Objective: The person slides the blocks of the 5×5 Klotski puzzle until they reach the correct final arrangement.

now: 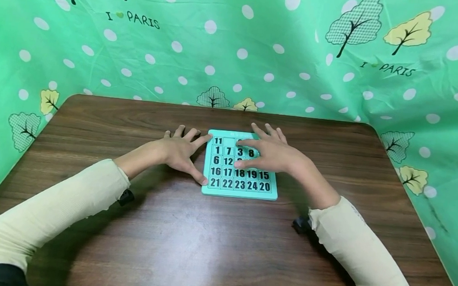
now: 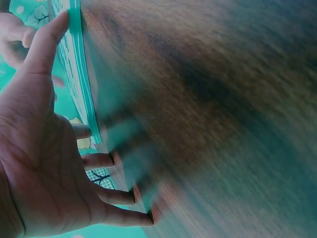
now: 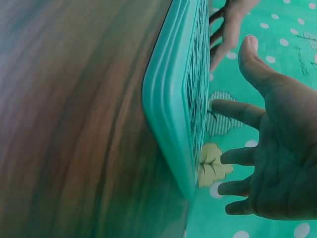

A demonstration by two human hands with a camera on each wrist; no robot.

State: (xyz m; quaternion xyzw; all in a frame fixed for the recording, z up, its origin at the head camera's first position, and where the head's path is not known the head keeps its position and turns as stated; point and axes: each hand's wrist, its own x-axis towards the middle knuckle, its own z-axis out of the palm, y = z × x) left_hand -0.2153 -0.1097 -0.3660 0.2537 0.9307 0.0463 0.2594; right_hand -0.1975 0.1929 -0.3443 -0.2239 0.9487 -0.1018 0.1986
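A turquoise number sliding puzzle (image 1: 240,185) lies flat on the table, its tiles printed with black numbers. At its left side my left hand (image 1: 177,151) has its fingers spread, with the thumb at the lower left corner and the index fingertip near the upper left one. The left wrist view shows that thumb against the puzzle's side edge (image 2: 84,74). Over the puzzle's right half, my right hand (image 1: 276,155) is spread with thumb and index finger extended, covering several tiles. In the right wrist view its fingers stand apart above the tile face (image 3: 198,79).
The brown wooden table (image 1: 189,243) extends around the puzzle. Behind it and along both sides hangs a green cloth (image 1: 229,35) with white dots and printed trees. Small black devices (image 1: 302,225) sit below both cream sleeves (image 1: 365,252).
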